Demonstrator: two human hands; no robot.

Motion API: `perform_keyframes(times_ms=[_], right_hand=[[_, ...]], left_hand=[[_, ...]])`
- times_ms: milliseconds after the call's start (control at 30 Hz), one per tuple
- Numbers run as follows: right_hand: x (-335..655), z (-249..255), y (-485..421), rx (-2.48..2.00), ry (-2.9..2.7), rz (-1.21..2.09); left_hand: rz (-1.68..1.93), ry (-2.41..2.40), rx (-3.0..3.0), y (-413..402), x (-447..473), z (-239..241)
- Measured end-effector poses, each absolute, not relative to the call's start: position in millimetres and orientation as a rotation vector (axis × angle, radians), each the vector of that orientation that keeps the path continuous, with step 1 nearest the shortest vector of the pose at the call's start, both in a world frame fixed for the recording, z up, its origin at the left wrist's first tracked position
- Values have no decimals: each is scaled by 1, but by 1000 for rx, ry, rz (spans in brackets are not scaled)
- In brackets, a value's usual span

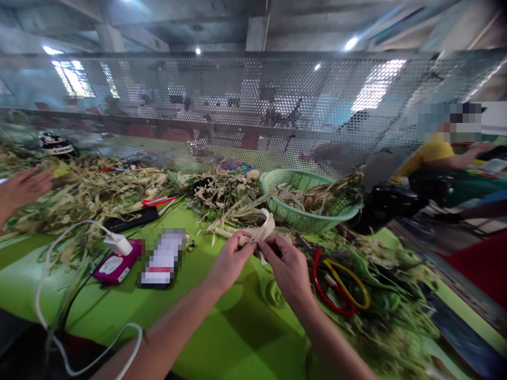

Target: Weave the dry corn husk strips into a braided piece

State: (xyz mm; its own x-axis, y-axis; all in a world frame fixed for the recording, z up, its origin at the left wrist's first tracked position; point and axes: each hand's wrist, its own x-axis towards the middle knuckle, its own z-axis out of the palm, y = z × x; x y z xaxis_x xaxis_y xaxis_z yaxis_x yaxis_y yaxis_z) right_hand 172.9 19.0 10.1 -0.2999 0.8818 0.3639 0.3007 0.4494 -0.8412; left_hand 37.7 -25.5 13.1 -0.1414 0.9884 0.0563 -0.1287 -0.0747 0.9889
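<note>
My left hand point(234, 254) and my right hand point(285, 257) meet above the green tabletop point(237, 327). Both pinch a pale, dried leaf strip point(266, 226) that looks like corn husk. The fingertips of the two hands nearly touch, and the strip's broad end curls up above them. More dry strips point(241, 215) lie just beyond my fingers. Right of my right hand rest what look like scissors with red and yellow handles point(365, 295), partly among green fibres. A loose pale-green coil point(275, 293) is on the table below my hands.
A green plastic basket point(317, 222) holds dried leaves. Dried plant heaps point(106, 192) cover the far left. A phone point(162, 258), a purple power socket point(116, 266) with a white charger, its cable and a red cutter point(158, 201) lie left. Another person's hand point(27, 187) reaches in there.
</note>
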Motion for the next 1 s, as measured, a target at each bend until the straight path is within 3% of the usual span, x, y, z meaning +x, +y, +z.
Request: perform_keyframes(times_ms=[400, 800, 1000], right_hand=[[173, 4, 23, -983, -1750, 1014], [178, 14, 28, -1080, -2144, 271], [174, 15, 19, -1021, -2260, 333]], left_hand=[[1403, 1227, 1128, -27, 35, 15], [1516, 1231, 911, -14, 31, 1], [1544, 1434, 930, -12, 21, 3]])
